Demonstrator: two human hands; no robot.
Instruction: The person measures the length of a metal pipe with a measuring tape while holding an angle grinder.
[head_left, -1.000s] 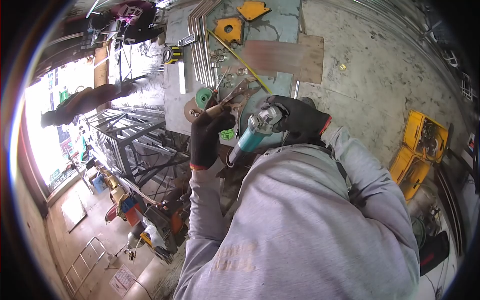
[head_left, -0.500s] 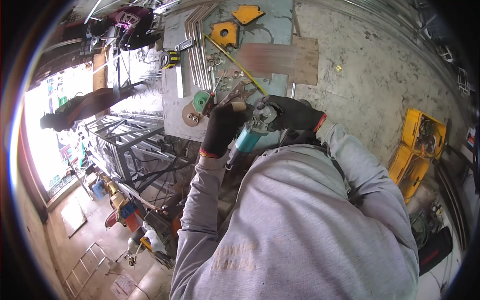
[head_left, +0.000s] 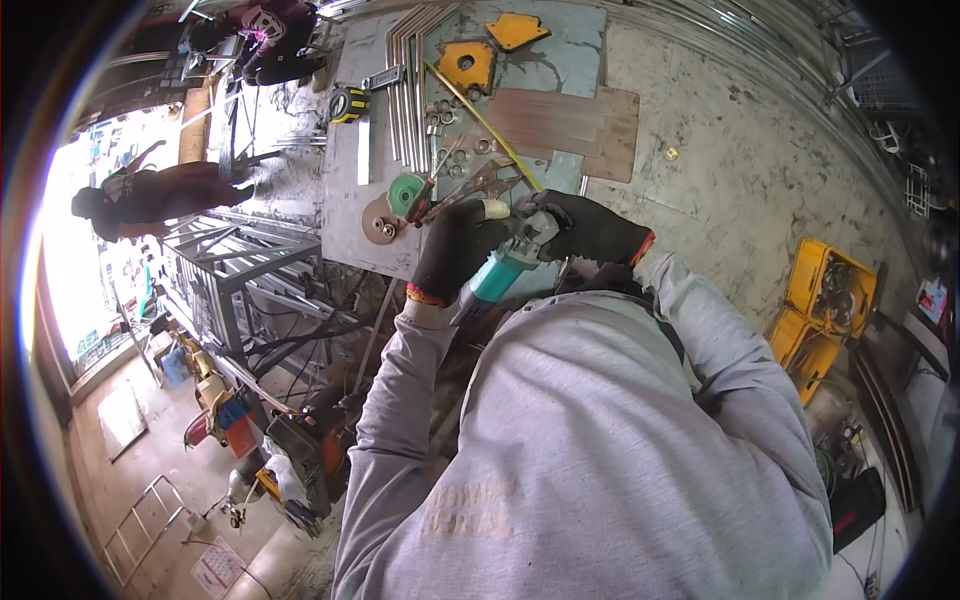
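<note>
Close to my chest, over the near edge of the bench, is an angle grinder with a teal body (head_left: 497, 278) and a grey metal head. My left hand (head_left: 455, 245), in a black glove, is closed around it beside the head. My right hand (head_left: 595, 228), gloved too, has its fingers closed at the head from the other side. What the fingertips press on is partly hidden. Left of my left hand lie a green disc (head_left: 406, 196) and a brown disc (head_left: 380, 220). Pliers-like tools (head_left: 480, 183) lie just beyond both hands.
On the bench (head_left: 345, 225) are bent metal tubes (head_left: 404, 100), a tape measure (head_left: 348, 104), yellow angle-shaped blocks (head_left: 467, 66), several small rings and a brown board (head_left: 612, 135). A yellow toolbox (head_left: 830, 290) stands right. Metal frames (head_left: 235, 300) and another person (head_left: 160, 200) are at left.
Both hands stay on the grinder, which has shifted only slightly. My view has moved a little. The person at left has changed pose, with an arm now visible stretched out.
</note>
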